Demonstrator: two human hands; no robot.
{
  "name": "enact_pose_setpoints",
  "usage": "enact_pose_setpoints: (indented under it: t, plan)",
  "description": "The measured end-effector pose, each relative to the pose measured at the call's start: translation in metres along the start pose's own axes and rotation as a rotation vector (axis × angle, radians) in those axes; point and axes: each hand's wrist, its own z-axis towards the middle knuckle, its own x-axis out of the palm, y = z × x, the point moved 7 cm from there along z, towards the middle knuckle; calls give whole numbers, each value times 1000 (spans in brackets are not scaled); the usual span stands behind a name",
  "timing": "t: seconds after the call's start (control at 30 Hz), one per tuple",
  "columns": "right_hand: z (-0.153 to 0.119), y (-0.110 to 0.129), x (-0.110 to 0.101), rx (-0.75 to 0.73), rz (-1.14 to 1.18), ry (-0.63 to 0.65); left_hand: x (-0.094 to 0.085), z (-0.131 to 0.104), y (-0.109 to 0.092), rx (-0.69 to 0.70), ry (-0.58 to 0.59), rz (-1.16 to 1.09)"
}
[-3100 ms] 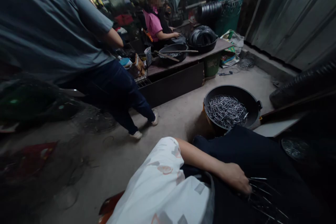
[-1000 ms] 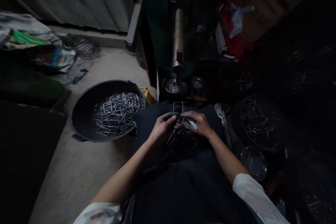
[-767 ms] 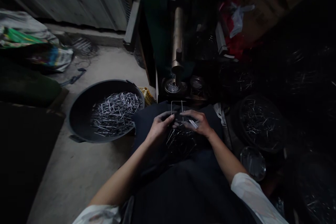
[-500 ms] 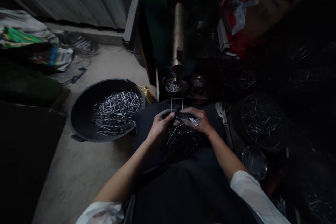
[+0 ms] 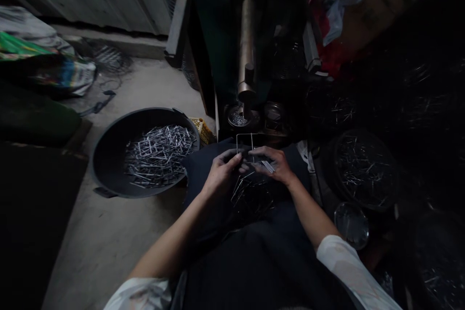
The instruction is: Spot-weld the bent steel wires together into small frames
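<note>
Wire frame (image 5: 244, 134) is pinched by left fingers (image 5: 235, 159) and right fingers (image 5: 258, 151). Black basin (image 5: 109, 174) lies left of it.

You're working in dim light, your right side sunk in near-black shadow, the floor (image 5: 145, 77) palely lit, edges stretched.

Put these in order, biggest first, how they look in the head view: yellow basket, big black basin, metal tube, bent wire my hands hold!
1. Black basin
2. Metal tube
Unranked, smallest: yellow basket and bent wire. They look about alike, both partly hidden.
</note>
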Motion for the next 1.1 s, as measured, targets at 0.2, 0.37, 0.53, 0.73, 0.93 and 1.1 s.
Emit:
enact_pose_setpoints:
  t: [0.2, 0.37, 0.53, 0.73, 0.93, 1.1]
  plan:
    - [8, -2, -2, 12, 2, -1, 3, 3, -9, 7, 0, 3]
    - [17, -4, -2, 5, 4, 18, 0, 11, -14, 38, 13, 12]
    - [28, -2, -3, -44, -27, 20, -3, 16, -19, 43, -3, -49]
    - [36, 3, -2, -56, -28, 23, -5, 17, -24, 86, 4, -63]
    - [40, 6, -3, -69, -20, 22, -5, 21, -27, 112, 22, -71]
    - [45, 4, -5, -75, -28, 14, -3, 25, -29, 90, 19, -104]
